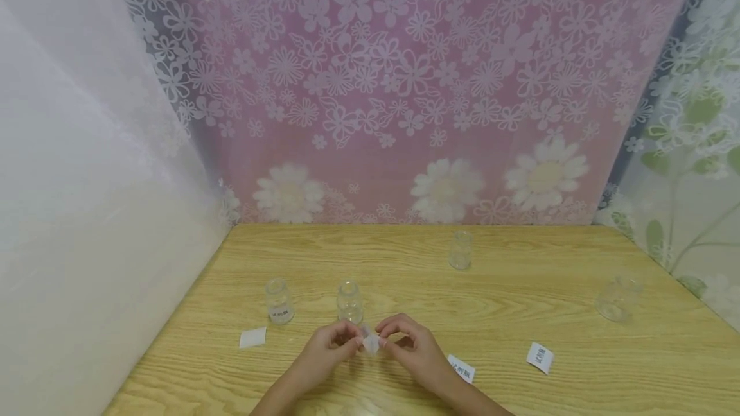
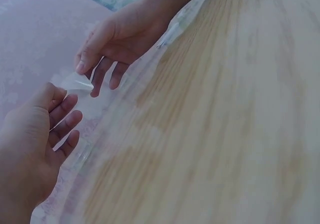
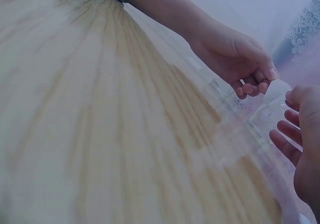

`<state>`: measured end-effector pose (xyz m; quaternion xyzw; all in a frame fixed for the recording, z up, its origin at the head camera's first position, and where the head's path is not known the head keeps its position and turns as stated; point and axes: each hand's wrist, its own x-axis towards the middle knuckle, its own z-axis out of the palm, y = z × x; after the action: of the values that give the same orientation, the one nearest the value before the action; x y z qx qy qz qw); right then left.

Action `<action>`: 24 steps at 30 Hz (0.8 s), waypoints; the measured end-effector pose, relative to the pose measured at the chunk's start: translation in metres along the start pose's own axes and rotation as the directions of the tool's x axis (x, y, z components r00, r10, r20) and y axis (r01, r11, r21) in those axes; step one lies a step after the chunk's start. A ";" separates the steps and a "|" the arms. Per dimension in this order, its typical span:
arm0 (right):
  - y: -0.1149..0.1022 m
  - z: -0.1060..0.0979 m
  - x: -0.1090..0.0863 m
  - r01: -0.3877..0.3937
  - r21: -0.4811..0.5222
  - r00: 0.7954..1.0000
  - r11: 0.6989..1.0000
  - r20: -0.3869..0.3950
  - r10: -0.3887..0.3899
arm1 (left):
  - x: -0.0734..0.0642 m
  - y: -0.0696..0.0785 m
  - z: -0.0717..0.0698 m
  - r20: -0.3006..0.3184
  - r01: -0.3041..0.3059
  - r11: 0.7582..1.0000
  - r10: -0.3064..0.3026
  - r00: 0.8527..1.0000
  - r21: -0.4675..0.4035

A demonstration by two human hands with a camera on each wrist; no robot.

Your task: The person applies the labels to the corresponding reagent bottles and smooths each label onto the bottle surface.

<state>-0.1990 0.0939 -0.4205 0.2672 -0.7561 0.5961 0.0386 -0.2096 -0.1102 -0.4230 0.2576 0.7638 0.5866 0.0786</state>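
Note:
Between my two hands is a small white paper label, thin and bent, with a pale, partly see-through piece at its upper edge. My left hand pinches its left side with thumb and forefinger. From the other side my right hand pinches it the same way, the other fingers loosely bent in the right wrist view. Just behind the fingertips stands a clear glass bottle. Left of it is another glass bottle with a printed label on its front.
A blank white paper piece lies on the wooden table at left. Two printed labels lie at right, one label by my right forearm, another label farther out. A glass bottle stands at back, another bottle far right.

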 end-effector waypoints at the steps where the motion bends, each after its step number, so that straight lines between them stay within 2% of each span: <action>1: 0.000 0.000 0.000 -0.002 0.001 1.000 1.000 -0.004 0.002 | -0.001 0.003 -0.001 -0.006 -0.010 1.000 0.010 1.000 0.010; 5: -0.002 0.000 -0.001 -0.007 -0.011 1.000 1.000 -0.027 0.007 | -0.002 0.010 -0.003 -0.030 -0.023 0.997 0.026 0.999 0.067; 9: -0.001 0.000 0.000 -0.045 -0.015 0.998 0.999 -0.040 0.045 | 0.000 -0.002 -0.005 -0.062 -0.012 0.992 0.020 0.998 0.127; 15: -0.002 -0.001 0.001 -0.106 -0.009 0.993 0.994 -0.056 0.105 | 0.005 -0.026 -0.010 -0.126 -0.015 0.987 0.035 0.991 0.163; 20: -0.003 0.000 0.002 -0.122 -0.020 0.987 0.992 -0.104 0.120 | 0.004 -0.030 -0.019 -0.160 0.007 0.985 0.021 0.987 0.174; 24: -0.005 0.000 0.003 -0.138 -0.022 0.980 0.990 -0.146 0.133 | 0.002 -0.031 -0.028 -0.147 0.028 0.987 -0.004 0.989 0.158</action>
<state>-0.1990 0.0922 -0.4150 0.1706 -0.7774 0.6028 0.0567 -0.2324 -0.1383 -0.4434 0.2132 0.8141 0.5402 0.0060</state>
